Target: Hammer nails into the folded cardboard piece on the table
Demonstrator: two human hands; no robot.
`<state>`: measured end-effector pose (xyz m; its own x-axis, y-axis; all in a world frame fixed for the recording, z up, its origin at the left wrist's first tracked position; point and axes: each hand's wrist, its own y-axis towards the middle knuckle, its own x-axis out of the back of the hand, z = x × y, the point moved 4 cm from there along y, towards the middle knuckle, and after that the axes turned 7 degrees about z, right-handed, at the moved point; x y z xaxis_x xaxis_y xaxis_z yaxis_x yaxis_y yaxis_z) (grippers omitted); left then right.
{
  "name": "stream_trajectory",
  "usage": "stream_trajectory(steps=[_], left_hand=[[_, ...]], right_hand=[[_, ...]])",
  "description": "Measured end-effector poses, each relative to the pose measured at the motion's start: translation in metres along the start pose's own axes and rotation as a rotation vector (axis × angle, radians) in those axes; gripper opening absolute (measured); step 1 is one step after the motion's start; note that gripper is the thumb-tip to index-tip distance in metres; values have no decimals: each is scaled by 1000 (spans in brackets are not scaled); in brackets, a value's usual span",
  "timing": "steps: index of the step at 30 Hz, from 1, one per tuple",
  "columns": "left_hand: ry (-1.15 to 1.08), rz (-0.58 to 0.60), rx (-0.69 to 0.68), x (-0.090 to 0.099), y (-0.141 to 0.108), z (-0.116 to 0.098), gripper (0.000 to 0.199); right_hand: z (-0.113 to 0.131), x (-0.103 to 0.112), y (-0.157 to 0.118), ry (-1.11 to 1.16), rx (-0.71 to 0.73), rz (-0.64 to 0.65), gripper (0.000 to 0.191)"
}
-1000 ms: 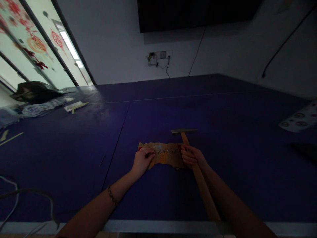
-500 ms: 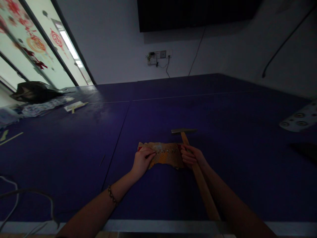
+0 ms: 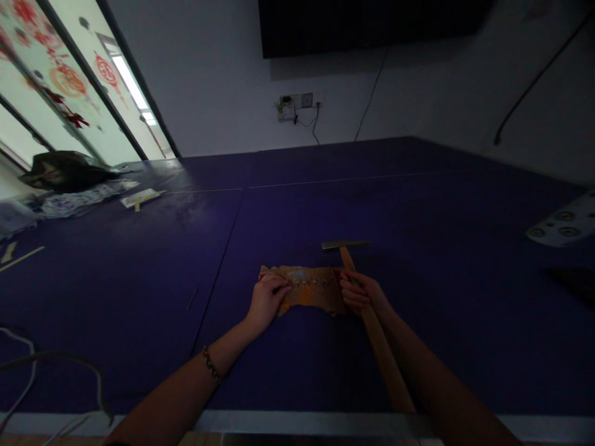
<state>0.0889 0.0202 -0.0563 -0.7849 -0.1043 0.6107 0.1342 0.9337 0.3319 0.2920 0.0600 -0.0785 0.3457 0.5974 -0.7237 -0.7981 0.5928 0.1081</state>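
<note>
A ragged-edged brown piece of board with an orange patch lies on the purple table. Small dark holes and a row of small shiny spots dot its top. My left hand rests over the board's left end, thumb and fingertips pinched together; anything between them is too small to make out. My right hand is closed around the wooden handle of a hammer, high up near the head, at the board's right end. Its metal head lies crosswise beyond the board.
On the left, a thin dark rod lies on the table, with cables near the front edge. A white packet and a black bag are farther back. A patterned white object stands at the right.
The view has shifted very slightly. Both hands, the hammer and the board stay in nearly the same place.
</note>
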Motion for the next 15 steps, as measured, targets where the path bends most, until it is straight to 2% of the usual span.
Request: stream_trajectory(steps=[7,15], left_hand=[[44,40,3,0,1,-3,7],[65,35,-21,-1,1,-5,7]], right_hand=[[2,-2,0,0,15,2,20],[11,-9,-1,-40,51,-13,17]])
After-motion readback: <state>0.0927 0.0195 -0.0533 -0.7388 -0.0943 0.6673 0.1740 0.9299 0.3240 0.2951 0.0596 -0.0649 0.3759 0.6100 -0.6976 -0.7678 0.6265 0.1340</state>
